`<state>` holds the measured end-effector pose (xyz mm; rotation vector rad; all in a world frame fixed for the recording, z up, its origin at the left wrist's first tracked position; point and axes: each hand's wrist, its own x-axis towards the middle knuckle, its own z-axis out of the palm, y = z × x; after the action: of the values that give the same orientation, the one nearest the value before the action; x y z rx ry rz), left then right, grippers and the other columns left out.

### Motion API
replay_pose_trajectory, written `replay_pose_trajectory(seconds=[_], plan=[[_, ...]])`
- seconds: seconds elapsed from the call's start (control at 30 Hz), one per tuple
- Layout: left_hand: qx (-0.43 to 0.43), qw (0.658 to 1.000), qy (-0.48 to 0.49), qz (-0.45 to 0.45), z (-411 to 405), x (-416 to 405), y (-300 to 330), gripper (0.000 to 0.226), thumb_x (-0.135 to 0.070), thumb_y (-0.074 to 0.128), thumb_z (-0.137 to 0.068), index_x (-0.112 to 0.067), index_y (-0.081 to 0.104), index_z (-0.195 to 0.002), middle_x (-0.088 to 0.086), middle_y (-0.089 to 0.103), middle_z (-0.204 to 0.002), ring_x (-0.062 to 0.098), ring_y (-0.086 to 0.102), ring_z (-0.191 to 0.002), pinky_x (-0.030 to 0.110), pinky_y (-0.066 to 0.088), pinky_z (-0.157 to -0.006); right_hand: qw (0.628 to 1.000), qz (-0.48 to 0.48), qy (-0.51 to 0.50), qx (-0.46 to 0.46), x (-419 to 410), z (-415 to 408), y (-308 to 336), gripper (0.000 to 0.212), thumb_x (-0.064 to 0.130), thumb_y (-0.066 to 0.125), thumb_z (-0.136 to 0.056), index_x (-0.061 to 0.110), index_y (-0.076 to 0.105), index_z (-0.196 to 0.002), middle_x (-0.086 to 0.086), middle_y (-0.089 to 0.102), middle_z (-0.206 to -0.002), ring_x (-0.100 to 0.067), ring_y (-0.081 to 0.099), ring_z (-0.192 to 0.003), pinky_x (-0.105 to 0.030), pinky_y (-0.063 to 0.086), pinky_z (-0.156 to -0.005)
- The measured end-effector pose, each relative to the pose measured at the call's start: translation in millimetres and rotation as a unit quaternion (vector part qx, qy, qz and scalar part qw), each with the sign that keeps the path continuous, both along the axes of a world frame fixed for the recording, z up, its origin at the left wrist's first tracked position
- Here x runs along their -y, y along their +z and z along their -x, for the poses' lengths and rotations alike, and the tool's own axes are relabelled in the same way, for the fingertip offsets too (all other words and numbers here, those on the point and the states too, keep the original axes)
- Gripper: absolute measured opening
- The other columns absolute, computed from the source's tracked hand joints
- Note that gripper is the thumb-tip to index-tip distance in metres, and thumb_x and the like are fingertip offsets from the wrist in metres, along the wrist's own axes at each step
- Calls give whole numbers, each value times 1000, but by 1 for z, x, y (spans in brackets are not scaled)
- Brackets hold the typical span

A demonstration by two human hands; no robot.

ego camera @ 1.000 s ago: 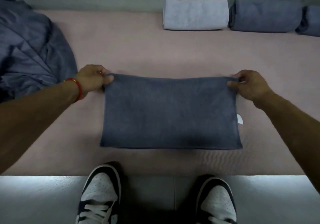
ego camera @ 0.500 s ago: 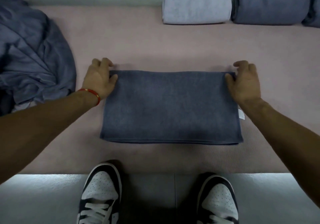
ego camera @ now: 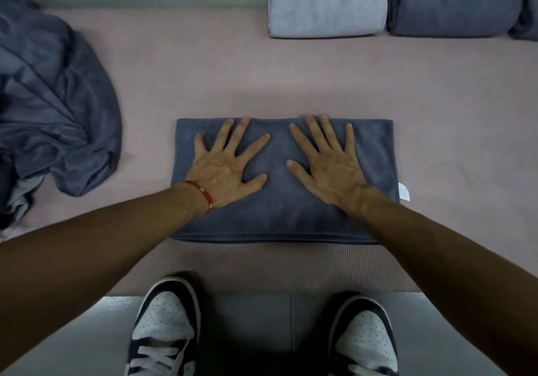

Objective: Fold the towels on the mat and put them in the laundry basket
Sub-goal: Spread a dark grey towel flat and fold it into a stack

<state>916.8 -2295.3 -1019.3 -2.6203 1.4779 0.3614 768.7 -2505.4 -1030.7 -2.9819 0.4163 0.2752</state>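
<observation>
My left hand (ego camera: 222,168) and right hand (ego camera: 327,166) lie centred on the towel (ego camera: 279,215), fingers (ego camera: 253,145) spread flat, grasping nothing, presumably pressing its fold smooth.

Both hands (ego camera: 224,168) (ego camera: 329,168) on folded towel (ego camera: 279,215), mid-mat (ego camera: 203,78).

Both hands, left (ego camera: 225,168) and right (ego camera: 329,168), flat on folded grey towel (ego camera: 279,209), pink mat (ego camera: 203,69)
</observation>
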Motion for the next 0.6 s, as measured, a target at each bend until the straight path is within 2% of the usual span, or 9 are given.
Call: replay_pose_trajectory(seconds=[0.1,0.2,0.4,0.43,0.5,0.57,0.6], plan=[[-19,999,49,-3,-9,-10,3,89,-89,18,-83,-47,-13,-155,2,-20,-166,30,-12,-153,79,6,-107,999,-3,-50,8,21,16,-1,76,68,11,-99,30,-5,-162,-2,-11,-170,-24,-12,-156,-62,-6,-122],[-18,998,62,15,-4,-42,1,81,-82,12,-87,-45,-13,-155,2,-24,-165,29,-20,-152,77,0,-111,993,-12,-117,24,42,45,0,76,67,8,-99,26,-6,-162,-3,-10,-170,-21,-10,-156,-56,-4,-124],[4,997,72,11,-2,-94,2,77,-69,13,-94,-32,-4,-160,8,-15,-167,28,-14,-154,72,4,-115,980,-26,-198,16,65,85,8,78,67,8,-99,22,-7,-162,1,-8,-170,-23,-6,-157,-59,2,-124],[19,998,62,10,0,-92,3,78,-68,15,-95,-29,-1,-161,9,-11,-168,31,-12,-154,73,4,-114,976,-29,-216,22,63,87,9,79,66,10,-100,19,-4,-162,-2,-3,-171,-25,-1,-157,-58,5,-124],[41,999,13,25,15,-81,9,77,-64,22,-95,-26,7,-161,11,-3,-168,36,-7,-154,74,4,-114,961,-21,-272,51,55,90,12,80,64,19,-102,9,11,-160,-14,19,-166,-33,20,-152,-58,18,-121],[41,996,-54,56,41,-63,13,73,-61,27,-97,-28,12,-161,10,1,-168,37,-3,-154,74,6,-113,949,17,-307,66,45,92,16,74,61,24,-101,4,34,-147,-20,40,-147,-38,40,-134,-59,35,-110],[35,994,-82,69,56,-52,13,71,-60,28,-98,-29,13,-160,9,2,-168,38,-2,-154,75,7,-112,948,32,-309,65,40,93,17,70,60,26,-100,4,41,-140,-19,44,-140,-38,43,-127,-58,38,-104]])
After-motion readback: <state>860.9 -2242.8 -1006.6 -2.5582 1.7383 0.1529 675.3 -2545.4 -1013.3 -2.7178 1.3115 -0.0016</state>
